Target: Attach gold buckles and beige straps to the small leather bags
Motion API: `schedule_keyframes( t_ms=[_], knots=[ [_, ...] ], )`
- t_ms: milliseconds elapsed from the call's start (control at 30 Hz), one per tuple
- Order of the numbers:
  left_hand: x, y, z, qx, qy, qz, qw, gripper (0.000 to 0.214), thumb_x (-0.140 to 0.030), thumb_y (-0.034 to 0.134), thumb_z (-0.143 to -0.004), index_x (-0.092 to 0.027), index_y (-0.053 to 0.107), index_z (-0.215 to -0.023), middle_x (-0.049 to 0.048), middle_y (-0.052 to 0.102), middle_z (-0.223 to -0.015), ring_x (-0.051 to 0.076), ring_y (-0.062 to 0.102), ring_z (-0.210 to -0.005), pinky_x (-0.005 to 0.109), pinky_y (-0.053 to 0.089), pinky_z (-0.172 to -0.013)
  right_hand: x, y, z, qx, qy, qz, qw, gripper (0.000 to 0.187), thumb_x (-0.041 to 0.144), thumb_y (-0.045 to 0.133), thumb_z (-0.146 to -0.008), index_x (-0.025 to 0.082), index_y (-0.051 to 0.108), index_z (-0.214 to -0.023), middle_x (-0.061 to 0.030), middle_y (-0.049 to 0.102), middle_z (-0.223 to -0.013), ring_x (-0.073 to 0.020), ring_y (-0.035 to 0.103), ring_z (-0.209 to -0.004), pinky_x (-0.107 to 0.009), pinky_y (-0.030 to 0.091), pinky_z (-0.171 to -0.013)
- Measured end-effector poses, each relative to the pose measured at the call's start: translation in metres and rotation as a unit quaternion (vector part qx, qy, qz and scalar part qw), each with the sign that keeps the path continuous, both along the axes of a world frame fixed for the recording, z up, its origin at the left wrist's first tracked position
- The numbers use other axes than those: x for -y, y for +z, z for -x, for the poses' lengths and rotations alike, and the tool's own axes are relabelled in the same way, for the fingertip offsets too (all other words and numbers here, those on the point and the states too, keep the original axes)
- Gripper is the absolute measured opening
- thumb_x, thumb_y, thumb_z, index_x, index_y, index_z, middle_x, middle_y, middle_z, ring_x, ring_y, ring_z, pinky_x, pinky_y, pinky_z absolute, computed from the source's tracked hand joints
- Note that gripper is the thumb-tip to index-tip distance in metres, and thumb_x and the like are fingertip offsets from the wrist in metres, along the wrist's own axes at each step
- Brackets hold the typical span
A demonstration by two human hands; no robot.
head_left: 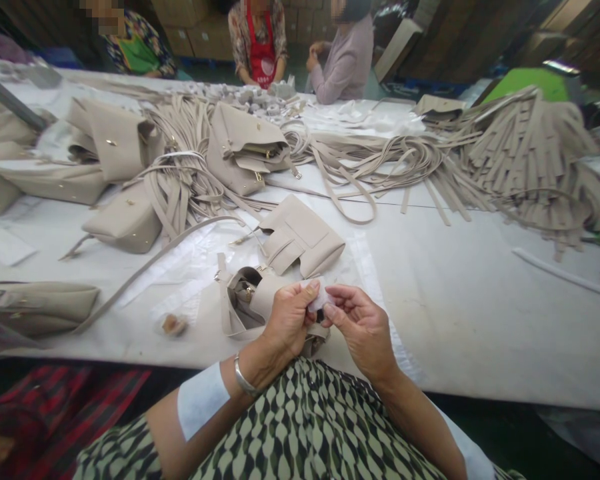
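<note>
Between my two hands, in front of my body, is a small piece of thin white wrapping [321, 299]. My left hand [291, 317] is closed, pinching it between thumb and fingers. From the other side, the fingers of my right hand [361, 327] are closed on its edge. Just behind my left hand lies an open beige handbag [237, 303] with its dark inside and a metal zip part showing. A beige bag panel or flap piece [304, 237] rests a little beyond it. My hands hide part of the handbag.
More beige bags [123, 217] lie to the left. Bundles of long beige straps [530, 160] cover the back and right of the white table [480, 300]. A small brown scrap [174, 325] sits near the front left. Three people [260, 40] are across the table.
</note>
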State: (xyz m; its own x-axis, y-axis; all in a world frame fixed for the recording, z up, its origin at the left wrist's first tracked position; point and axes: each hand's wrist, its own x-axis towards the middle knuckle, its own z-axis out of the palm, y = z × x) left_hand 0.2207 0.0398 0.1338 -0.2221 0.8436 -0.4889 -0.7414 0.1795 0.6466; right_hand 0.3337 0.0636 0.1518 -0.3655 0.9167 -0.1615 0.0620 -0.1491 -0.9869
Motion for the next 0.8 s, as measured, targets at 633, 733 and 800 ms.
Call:
schedule_keyframes(
  t_ms=[633,733,800],
  knots=[
    [0.008,0.005,-0.009,0.046,0.022,-0.02,0.998,0.033,-0.037,0.077,-0.064,-0.014,0.056,-0.071,-0.0037,0.053,-0.061,0.005,0.046,-0.051,0.015,0.035,-0.045,0.001,-0.007,-0.001,0.047,-0.039,-0.068,0.996,0.017,0.03,0.064,-0.078,0.018,0.061,-0.09,-0.0007,0.062,-0.075,-0.013,0.059,-0.062,-0.025,0.051,-0.059],
    [0.007,0.001,-0.008,0.044,0.019,-0.028,0.998,0.03,-0.036,0.077,-0.065,-0.014,0.058,-0.074,-0.0025,0.055,-0.065,0.005,0.047,-0.053,0.016,0.035,-0.046,-0.005,-0.006,0.003,0.042,-0.046,-0.053,0.997,0.017,0.029,0.067,-0.075,0.018,0.061,-0.087,0.0004,0.062,-0.072,-0.0128,0.059,-0.06,-0.024,0.052,-0.057],
    [0.006,-0.001,-0.008,0.04,0.026,-0.035,0.998,0.03,-0.036,0.077,-0.064,-0.014,0.058,-0.073,-0.0023,0.055,-0.065,0.005,0.046,-0.053,0.017,0.035,-0.047,-0.006,-0.005,0.004,0.034,-0.045,-0.044,0.997,0.018,0.028,0.069,-0.074,0.019,0.06,-0.087,0.0005,0.063,-0.073,-0.0132,0.06,-0.062,-0.024,0.052,-0.059]
  ],
)
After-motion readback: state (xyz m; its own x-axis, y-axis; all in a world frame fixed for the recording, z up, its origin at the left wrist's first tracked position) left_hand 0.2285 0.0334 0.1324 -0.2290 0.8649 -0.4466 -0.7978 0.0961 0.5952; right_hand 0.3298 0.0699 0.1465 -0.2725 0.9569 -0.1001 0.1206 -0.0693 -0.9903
